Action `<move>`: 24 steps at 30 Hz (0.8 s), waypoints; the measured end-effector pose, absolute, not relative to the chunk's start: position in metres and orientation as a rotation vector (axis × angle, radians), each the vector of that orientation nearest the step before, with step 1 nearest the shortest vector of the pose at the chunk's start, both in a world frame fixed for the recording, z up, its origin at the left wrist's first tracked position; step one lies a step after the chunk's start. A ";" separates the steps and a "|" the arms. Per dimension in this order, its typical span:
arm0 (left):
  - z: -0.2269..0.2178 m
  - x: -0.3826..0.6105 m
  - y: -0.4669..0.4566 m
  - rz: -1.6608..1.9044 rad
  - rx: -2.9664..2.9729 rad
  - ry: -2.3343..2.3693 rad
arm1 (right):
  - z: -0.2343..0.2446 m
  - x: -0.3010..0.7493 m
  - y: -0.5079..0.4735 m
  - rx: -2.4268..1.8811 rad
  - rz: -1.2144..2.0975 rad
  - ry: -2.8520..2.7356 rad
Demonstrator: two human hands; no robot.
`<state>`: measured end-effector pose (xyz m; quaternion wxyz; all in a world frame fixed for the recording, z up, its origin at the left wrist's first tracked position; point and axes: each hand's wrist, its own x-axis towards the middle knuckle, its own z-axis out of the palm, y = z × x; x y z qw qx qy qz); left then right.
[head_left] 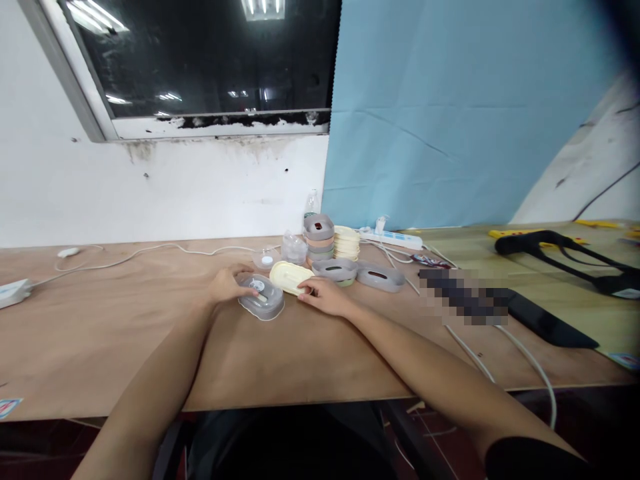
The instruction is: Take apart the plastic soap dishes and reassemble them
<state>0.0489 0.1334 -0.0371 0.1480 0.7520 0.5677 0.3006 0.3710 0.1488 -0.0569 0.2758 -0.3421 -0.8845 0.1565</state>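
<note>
My left hand (231, 283) grips the left side of a clear plastic container (267, 303), its thumb lying over the top. The container rests on the table and has a round white patch on it. My right hand (327, 295) pinches the right end of a cream oval tray (289, 275), which is tilted beside the container. Right behind my right hand lie a grey oval lid with a slot (334, 269) and a second grey slotted lid (381, 277). The fingertips under the cream tray are partly hidden.
Behind my hands stand a stack of grey and coloured oval pieces (319, 233), a stack of cream trays (347, 241) and a crumpled clear bag (294, 247). A power strip (395, 239), white cables (473, 355) and a black flat device (547, 320) lie to the right.
</note>
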 end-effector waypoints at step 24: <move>-0.036 0.034 0.135 0.807 2.406 2.138 | -0.058 0.372 0.152 -0.910 0.429 -2.392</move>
